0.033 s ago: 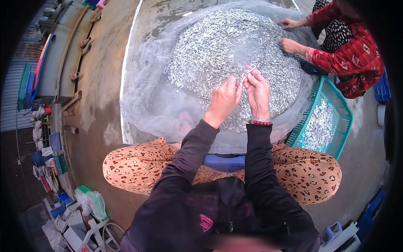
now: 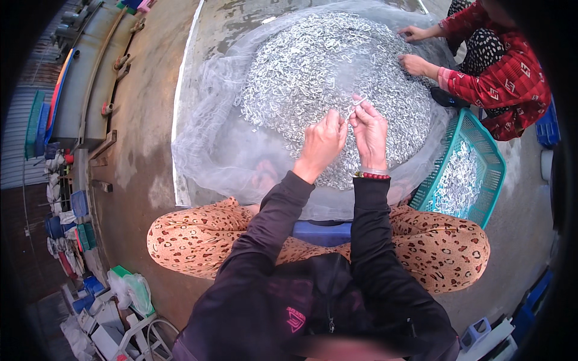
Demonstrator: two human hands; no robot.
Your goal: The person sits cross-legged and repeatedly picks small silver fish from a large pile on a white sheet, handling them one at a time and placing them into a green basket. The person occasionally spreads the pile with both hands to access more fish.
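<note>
A broad heap of small silvery fish (image 2: 319,72) lies on a fine pale net (image 2: 211,138) spread over the concrete. Both my hands are raised together over the near edge of the heap. My left hand (image 2: 322,143) and my right hand (image 2: 368,133) meet at the fingertips and pinch one small fish (image 2: 354,108) between them. A red bead bracelet circles my right wrist. I squat on a low blue stool (image 2: 322,231), with my knees in spotted trousers spread wide.
A teal plastic basket (image 2: 481,150) holding some fish stands to my right. Another person in a red patterned top (image 2: 506,78) squats at the far right, both hands on the heap. Crates, bags and containers line the left and lower-left edge.
</note>
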